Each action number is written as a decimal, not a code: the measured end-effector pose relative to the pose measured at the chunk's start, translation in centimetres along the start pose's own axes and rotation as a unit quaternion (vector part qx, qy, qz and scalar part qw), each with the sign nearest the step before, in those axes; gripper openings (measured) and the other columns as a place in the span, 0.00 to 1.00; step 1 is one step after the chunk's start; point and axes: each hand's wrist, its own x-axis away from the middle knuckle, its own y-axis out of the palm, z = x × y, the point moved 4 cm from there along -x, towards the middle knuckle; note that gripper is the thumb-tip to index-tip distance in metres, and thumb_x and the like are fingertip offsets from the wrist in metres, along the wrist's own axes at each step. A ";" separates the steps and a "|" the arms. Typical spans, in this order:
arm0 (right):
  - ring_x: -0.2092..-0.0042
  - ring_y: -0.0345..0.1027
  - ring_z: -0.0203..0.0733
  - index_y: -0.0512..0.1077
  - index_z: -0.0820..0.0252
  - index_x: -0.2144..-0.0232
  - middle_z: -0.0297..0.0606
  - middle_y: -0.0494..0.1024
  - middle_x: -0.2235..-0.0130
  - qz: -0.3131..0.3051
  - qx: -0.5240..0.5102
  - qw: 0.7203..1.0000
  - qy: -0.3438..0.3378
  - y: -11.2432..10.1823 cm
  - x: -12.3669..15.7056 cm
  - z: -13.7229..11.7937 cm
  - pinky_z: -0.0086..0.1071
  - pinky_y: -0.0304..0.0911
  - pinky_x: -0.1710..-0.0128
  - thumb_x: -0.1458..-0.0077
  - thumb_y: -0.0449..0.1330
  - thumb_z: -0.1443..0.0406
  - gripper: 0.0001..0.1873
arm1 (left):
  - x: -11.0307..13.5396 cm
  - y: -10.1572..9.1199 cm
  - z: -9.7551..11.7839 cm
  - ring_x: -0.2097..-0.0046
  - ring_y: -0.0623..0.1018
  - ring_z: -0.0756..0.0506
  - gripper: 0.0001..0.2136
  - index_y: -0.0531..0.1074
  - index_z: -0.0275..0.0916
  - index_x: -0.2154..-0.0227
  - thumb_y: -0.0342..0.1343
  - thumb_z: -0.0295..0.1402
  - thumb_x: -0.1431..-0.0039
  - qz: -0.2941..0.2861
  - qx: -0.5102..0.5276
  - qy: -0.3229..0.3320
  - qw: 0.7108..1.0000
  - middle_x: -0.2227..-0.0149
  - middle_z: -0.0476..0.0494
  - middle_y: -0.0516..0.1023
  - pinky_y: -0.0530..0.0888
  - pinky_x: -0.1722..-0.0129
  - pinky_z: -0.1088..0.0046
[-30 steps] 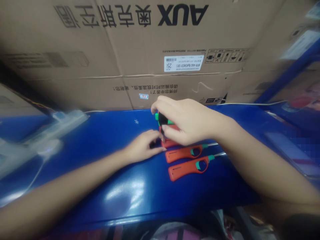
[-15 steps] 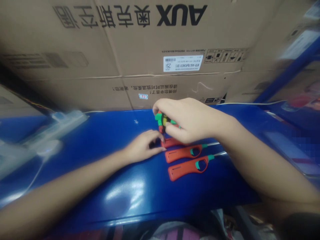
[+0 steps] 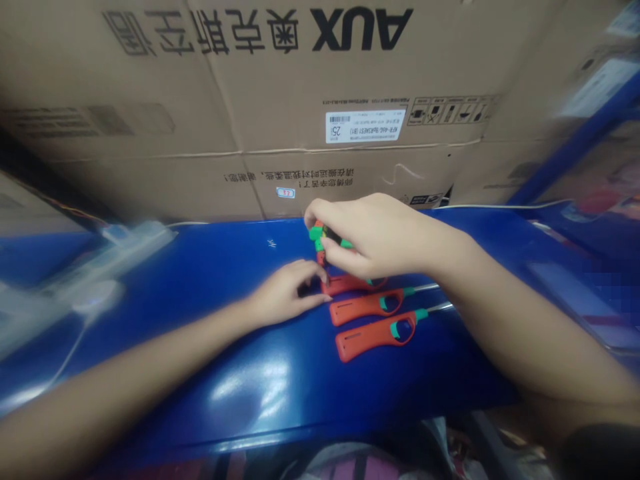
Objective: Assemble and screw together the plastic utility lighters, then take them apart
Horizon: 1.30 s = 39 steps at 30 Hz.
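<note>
My right hand [image 3: 367,233] is curled over a small cluster of green and orange pieces [image 3: 319,245] near the back of the table. Its fingers hide most of them, so their kind is unclear. From the left, my left hand [image 3: 287,293] has thumb and forefinger on either side of the handle end of an orange lighter [image 3: 343,284], a long-necked one partly under the right hand. In front of it lie a second orange lighter [image 3: 357,309] and a third orange lighter [image 3: 370,337], roughly parallel, with green triggers and metal necks pointing right.
A large cardboard box [image 3: 280,120] with upside-down print stands behind the blue table [image 3: 240,387]. On the left is a pale power strip [image 3: 135,250] with a white plug [image 3: 99,295] and cord. A flat pale object [image 3: 585,300] lies at the right.
The thumb of my right hand has shifted slightly left over the small pieces, covering a yellow and black part. A bit more of the back lighter shows. My left hand stays put.
</note>
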 end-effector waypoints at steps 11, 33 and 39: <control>0.72 0.66 0.38 0.69 0.62 0.51 0.41 0.81 0.62 0.006 0.009 1.000 0.005 -0.1 0.0 0.4 0.32 0.47 0.71 0.37 0.51 0.60 0.16 | 0.0 -0.1 0.3 0.63 0.74 0.45 0.10 0.73 0.39 0.60 0.63 0.38 0.41 -0.008 0.010 -0.012 1.000 0.63 0.46 0.77 0.71 0.60 0.68; 0.78 0.52 0.34 0.72 0.59 0.68 0.38 0.75 0.72 -0.069 0.051 0.994 0.064 -0.1 0.7 1.9 0.32 0.44 0.76 0.43 0.53 0.60 0.11 | -1.0 -0.4 1.6 0.61 0.73 0.43 0.07 0.70 0.39 0.63 0.47 0.32 0.31 -0.090 -0.201 0.049 0.974 0.62 0.43 0.74 0.70 0.61 0.68; 0.78 0.53 0.34 0.71 0.59 0.68 0.38 0.75 0.71 -0.074 0.044 0.994 0.066 -0.3 0.7 1.8 0.31 0.44 0.75 0.43 0.54 0.59 0.10 | -0.8 0.4 1.1 0.64 0.73 0.44 0.12 0.70 0.38 0.65 0.43 0.34 0.29 -0.070 -0.255 0.061 0.962 0.64 0.43 0.75 0.68 0.65 0.68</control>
